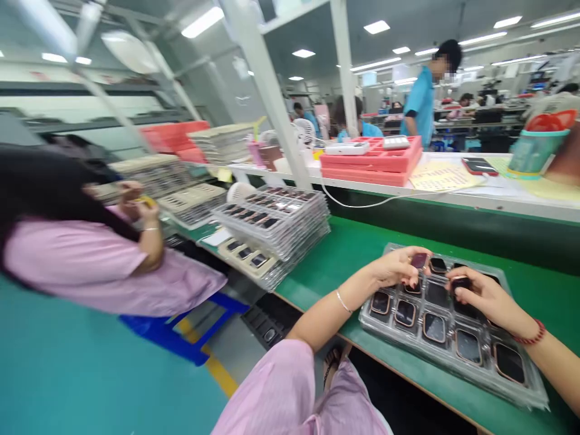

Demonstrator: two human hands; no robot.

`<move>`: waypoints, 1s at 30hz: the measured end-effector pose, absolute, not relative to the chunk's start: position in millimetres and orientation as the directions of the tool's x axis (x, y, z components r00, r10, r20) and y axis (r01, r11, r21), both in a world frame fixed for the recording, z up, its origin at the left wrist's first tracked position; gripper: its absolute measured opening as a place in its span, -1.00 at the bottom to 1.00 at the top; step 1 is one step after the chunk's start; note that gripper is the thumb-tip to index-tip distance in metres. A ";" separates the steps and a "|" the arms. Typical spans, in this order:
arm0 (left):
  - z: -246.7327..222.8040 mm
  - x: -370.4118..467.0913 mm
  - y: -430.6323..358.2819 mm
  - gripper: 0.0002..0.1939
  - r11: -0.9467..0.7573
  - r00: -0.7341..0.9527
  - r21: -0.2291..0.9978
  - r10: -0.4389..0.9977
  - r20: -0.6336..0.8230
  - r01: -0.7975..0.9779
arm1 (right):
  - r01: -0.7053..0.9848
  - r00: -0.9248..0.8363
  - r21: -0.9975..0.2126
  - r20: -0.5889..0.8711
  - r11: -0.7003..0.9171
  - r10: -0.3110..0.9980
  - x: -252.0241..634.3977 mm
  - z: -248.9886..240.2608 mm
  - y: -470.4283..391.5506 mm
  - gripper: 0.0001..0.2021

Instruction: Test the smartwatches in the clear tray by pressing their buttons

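Note:
A clear plastic tray [453, 371] on the green bench holds rows of square smartwatch cases [434, 327] with dark faces and rose-gold rims. Over its far left part, my left hand [395, 269] is closed on one smartwatch case [419, 260], thumb and fingers pinching its edges. My right hand [487, 302] grips another dark smartwatch case [461, 283] between thumb and fingers, above the tray's middle. Between the two hands a tray pocket [437, 294] shows. Part of the far row is hidden behind my right hand.
To the left rises a stack of clear trays [294, 226] filled with watch cases. Beyond it a co-worker in pink [81, 260] sits on a blue stool [181, 329]. A shelf [453, 196] behind the bench carries red trays [369, 163], a phone [479, 166] and a cup [534, 151].

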State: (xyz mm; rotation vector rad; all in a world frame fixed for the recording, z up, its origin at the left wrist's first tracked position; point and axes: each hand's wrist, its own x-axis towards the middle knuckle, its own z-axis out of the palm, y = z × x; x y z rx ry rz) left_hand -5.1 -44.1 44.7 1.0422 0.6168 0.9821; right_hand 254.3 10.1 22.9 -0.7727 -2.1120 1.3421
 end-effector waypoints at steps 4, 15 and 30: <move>82.6 8.6 -93.3 -0.16 0.227 0.715 0.873 0.677 0.177 -0.431 | 0.203 -0.695 -0.921 0.105 0.334 0.711 257.9 18.6 15.9 -0.60; 159.6 27.0 -157.4 -0.67 0.323 0.914 0.903 0.375 0.154 -0.285 | 0.099 -0.620 -0.991 0.009 0.090 0.785 256.0 28.6 17.2 -0.52; 52.9 24.5 -21.7 -0.30 0.168 0.532 0.974 0.845 -0.064 -0.150 | -0.286 -0.837 -0.938 0.145 -0.196 0.528 252.8 151.3 -108.2 -0.56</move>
